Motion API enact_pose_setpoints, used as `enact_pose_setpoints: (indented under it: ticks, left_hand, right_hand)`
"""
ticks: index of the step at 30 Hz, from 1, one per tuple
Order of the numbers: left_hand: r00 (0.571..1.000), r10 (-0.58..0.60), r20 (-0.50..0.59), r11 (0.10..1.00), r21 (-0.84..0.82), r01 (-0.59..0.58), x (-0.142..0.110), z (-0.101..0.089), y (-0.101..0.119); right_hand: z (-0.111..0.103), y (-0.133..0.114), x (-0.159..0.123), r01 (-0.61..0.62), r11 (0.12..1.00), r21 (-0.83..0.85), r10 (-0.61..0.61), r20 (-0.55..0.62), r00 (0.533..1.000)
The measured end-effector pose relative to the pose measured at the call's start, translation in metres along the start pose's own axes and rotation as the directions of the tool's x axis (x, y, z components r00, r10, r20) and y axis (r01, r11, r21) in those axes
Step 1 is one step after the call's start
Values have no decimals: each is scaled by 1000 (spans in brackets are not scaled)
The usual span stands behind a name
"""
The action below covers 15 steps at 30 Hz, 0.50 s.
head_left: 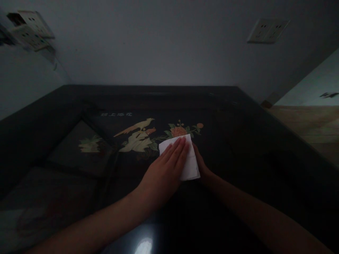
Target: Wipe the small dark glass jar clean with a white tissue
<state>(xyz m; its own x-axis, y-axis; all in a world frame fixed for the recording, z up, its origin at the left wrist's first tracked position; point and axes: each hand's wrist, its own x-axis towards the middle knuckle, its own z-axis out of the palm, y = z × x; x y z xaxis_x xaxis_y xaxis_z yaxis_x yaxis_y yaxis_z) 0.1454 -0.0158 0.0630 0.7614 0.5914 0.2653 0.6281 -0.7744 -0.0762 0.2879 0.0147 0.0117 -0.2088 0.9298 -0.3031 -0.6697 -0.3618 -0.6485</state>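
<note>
A folded white tissue (192, 167) is held between my two hands, just above or on a dark glossy tabletop (225, 141). My left hand (165, 169) presses flat on its near face, fingers straight and close together. On the far right side of the tissue is my right hand (202, 165), its fingers mostly hidden behind it. Beyond the tissue, the top bears a picture of a peony (178, 131) with leaves and a pale bird (141, 125) on a rock. Part of the flower picture is covered by the tissue.
The tabletop's far edge meets a grey wall (159, 46). Wall sockets (268, 30) are at the upper right, and more sockets (35, 24) at the upper left. A pale wooden floor (304, 120) shows past the right edge. Light reflects (144, 245) near the front.
</note>
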Motion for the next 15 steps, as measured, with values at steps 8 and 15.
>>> enact_pose_setpoints:
  ticks: [8, 15]
  left_hand:
    - [999, 50, -20, 996, 70, -48, -8, 9, 19]
    - [999, 49, -12, 992, 113, -47, -13, 7, 25]
  right_hand:
    - [11, -12, -4, -193, 974, 120, 191, 32, 981]
    - [15, -16, -2, -93, 992, 85, 91, 37, 995]
